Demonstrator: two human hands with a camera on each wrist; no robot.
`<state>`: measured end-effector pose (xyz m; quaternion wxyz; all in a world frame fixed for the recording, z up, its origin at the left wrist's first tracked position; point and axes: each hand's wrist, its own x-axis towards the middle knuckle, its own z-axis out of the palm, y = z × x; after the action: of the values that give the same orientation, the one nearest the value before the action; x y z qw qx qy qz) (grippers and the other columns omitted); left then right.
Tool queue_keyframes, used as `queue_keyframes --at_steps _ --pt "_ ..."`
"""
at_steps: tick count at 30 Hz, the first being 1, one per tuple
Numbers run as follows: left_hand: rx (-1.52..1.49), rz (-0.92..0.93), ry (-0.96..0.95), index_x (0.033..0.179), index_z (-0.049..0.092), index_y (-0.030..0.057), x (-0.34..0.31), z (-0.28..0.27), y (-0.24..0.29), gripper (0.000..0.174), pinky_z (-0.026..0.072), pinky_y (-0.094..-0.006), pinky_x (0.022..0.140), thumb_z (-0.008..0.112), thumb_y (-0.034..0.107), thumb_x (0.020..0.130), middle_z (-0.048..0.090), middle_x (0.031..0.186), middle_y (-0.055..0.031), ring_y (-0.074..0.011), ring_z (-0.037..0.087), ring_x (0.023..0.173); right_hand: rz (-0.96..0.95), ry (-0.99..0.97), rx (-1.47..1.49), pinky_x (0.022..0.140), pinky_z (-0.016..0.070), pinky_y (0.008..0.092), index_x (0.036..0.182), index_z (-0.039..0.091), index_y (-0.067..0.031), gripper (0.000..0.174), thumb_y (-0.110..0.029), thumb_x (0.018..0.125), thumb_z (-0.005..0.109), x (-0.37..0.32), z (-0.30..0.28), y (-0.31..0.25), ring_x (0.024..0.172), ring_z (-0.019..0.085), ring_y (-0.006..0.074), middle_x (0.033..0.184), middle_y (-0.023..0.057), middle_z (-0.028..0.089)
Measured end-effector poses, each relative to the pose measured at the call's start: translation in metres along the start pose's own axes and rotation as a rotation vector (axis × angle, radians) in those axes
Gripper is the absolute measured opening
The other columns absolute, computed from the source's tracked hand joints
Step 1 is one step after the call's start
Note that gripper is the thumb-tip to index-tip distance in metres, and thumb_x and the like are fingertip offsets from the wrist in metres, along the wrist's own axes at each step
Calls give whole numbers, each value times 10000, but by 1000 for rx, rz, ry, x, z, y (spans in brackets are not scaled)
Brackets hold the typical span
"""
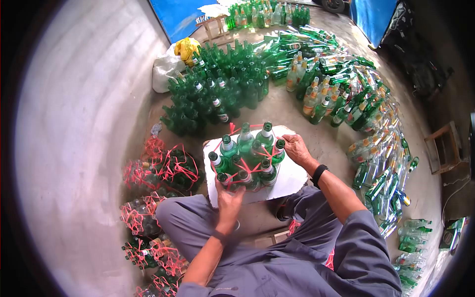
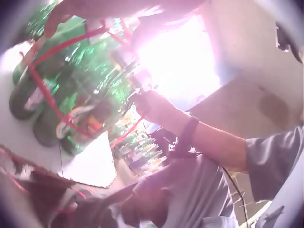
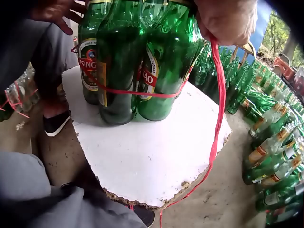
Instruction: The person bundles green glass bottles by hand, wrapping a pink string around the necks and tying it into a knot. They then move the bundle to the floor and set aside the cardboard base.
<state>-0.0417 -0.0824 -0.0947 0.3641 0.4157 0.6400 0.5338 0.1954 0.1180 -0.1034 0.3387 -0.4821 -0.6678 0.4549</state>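
Green bottles (image 1: pixel 246 143) (image 2: pixel 76 95) (image 3: pixel 164 57) stand upright in a tight cluster on a white board (image 1: pixel 289 173) (image 2: pixel 95 164) (image 3: pixel 142 147) over the person's lap. Red cord (image 1: pixel 255 171) (image 2: pixel 45 90) (image 3: pixel 219 95) runs around their bodies and across their necks. The left hand (image 1: pixel 229 202) (image 2: pixel 114 8) (image 3: pixel 57 10) rests on the cluster's near left side, fingers spread. At the right side, the right hand (image 1: pixel 298 149) (image 2: pixel 156 107) (image 3: pixel 228 20) is curled by a bottle neck, pinching cord that hangs past the board's edge in the right wrist view.
Many upright green bottles (image 1: pixel 222 81) stand beyond the board. Loose bottles lie piled (image 1: pixel 378 148) along the right. Cord-tied bundles (image 1: pixel 141 213) sit at the left, near the wall (image 1: pixel 84 123). A wooden stool (image 1: pixel 443 148) is at the far right, and white and yellow bags (image 1: pixel 166 72) are at the back left.
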Motion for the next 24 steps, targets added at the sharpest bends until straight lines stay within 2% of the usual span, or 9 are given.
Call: queue_keyframes --at_steps 3,5,9,12,14,21,22,23,24 --pt "-60 14 25 1475 324 6 6 6 -2 770 504 -385 951 750 117 844 574 1299 -190 -276 598 1147 -23 35 -14 596 406 292 913 670 63 305 -215 1023 609 -3 1 -3 686 408 39 704 -102 465" --pt "-228 -175 -19 1492 315 45 8 2 3 743 530 -354 858 701 84 859 593 1228 -152 -207 617 1032 -58 82 -70 588 394 303 857 646 59 321 -212 1025 613 -4 4 2 672 386 49 698 -102 446" --pt "-137 -75 36 1425 414 53 13 -5 14 611 519 -327 814 651 37 862 609 1160 -105 -154 606 921 -34 104 -29 575 379 315 797 604 52 352 -215 1027 618 -13 6 -9 657 363 59 679 -92 412" --pt "-271 -163 38 1165 593 34 33 -18 2 331 500 -309 792 635 1 838 646 1071 -46 -158 612 884 17 125 -20 564 368 313 763 571 43 379 -223 1026 624 -24 10 -18 645 350 60 648 -62 384" --pt "-208 -174 9 1157 600 32 43 -26 2 323 503 -307 802 639 0 837 651 1054 -46 -157 614 895 12 188 -15 544 374 358 758 572 35 337 -184 1007 628 -30 16 -16 570 355 126 606 127 347" --pt "-223 -212 -151 1128 654 22 90 -50 7 292 507 -287 846 689 -14 840 673 1046 -17 -126 619 942 36 358 -16 513 335 340 710 522 23 387 -192 1015 626 -73 44 -38 600 313 94 625 37 282" --pt "-216 -186 -162 1103 643 28 98 -49 8 270 504 -275 779 682 11 836 667 991 -13 -112 612 860 72 355 47 513 324 328 694 509 18 403 -191 1019 623 -78 48 -41 612 310 84 629 14 280" --pt "-207 -160 -173 1078 632 34 106 -48 11 251 500 -263 713 675 36 831 660 936 -10 -99 605 778 101 337 44 516 320 320 707 504 14 398 -199 1023 620 -84 51 -42 625 312 74 639 22 288" --pt "-186 -164 -200 1095 634 36 112 -52 11 266 521 -278 750 687 23 835 679 978 -18 -112 632 824 95 330 88 525 339 331 728 529 16 379 -204 1024 617 -90 56 -38 611 332 92 624 59 326"
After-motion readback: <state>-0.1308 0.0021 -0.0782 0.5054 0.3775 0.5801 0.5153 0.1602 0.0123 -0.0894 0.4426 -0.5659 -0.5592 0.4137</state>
